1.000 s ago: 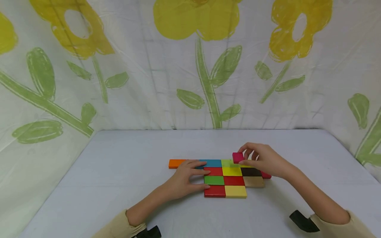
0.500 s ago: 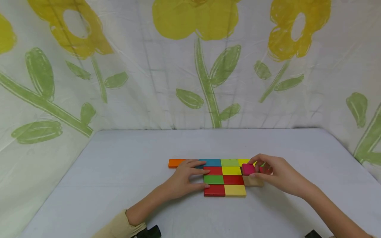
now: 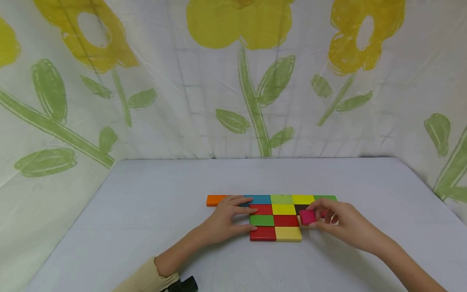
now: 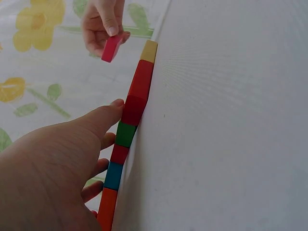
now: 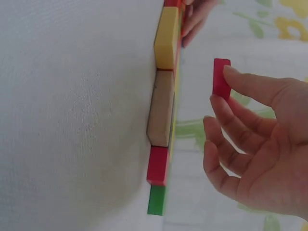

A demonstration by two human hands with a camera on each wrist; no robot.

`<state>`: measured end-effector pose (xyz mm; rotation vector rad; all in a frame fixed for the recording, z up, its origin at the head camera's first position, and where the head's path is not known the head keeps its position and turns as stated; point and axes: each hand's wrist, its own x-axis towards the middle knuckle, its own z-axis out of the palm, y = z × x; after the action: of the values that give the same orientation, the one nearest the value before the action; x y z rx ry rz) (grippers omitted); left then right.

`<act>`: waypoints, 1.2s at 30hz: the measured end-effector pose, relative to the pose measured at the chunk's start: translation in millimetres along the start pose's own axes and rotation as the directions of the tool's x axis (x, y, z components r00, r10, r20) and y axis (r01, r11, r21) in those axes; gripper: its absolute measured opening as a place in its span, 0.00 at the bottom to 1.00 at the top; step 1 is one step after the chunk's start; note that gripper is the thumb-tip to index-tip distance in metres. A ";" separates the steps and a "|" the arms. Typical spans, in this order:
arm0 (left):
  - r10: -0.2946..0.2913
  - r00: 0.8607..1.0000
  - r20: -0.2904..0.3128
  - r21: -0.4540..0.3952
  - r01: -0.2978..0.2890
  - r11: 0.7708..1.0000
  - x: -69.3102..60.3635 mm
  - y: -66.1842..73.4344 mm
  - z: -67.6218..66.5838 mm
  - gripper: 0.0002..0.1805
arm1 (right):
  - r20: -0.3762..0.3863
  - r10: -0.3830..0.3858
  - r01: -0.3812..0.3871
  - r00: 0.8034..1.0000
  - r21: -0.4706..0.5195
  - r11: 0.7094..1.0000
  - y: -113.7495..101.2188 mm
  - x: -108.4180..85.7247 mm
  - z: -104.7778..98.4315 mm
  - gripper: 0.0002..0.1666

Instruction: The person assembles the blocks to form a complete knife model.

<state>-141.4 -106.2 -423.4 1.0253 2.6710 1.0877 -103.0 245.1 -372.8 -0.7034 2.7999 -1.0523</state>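
My right hand pinches a pink block between thumb and fingers. In the right wrist view this pink block is apart from the blocks on the table. From the head, it covers part of the tan block. My left hand rests at the left side of the flat coloured blocks with its fingers spread. Its thumb touches the front red block, and its other fingertips reach the red block and blue block further back.
The blocks lie edge to edge in stepped rows on a white table. An orange block ends the back row at left, a green block at right. A pale yellow block lies in front. A flower-printed curtain hangs behind.
My right hand has carried the pink block from above the back row rightward and toward me, over the tan block. The left hand stays put.
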 end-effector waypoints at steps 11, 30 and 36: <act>0.004 1.000 -0.001 0.015 -0.004 1.000 0.4 1.1 -0.6 0.26 | 0.075 -0.011 0.007 0.997 0.041 0.999 5.6 -2.5 0.9 0.19; 0.001 1.000 0.005 0.006 -0.001 1.000 0.2 -1.2 0.2 0.27 | 0.198 -0.003 -0.017 0.980 0.100 0.995 14.2 -2.3 6.8 0.17; -0.001 1.000 0.007 0.013 0.001 1.000 0.6 -0.3 0.0 0.27 | 0.219 0.023 -0.045 0.975 0.099 0.994 15.5 -1.4 8.5 0.19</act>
<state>-142.0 -106.1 -423.5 1.0284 2.6761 1.0652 -105.9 250.8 -389.3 -0.7097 2.5439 -1.0361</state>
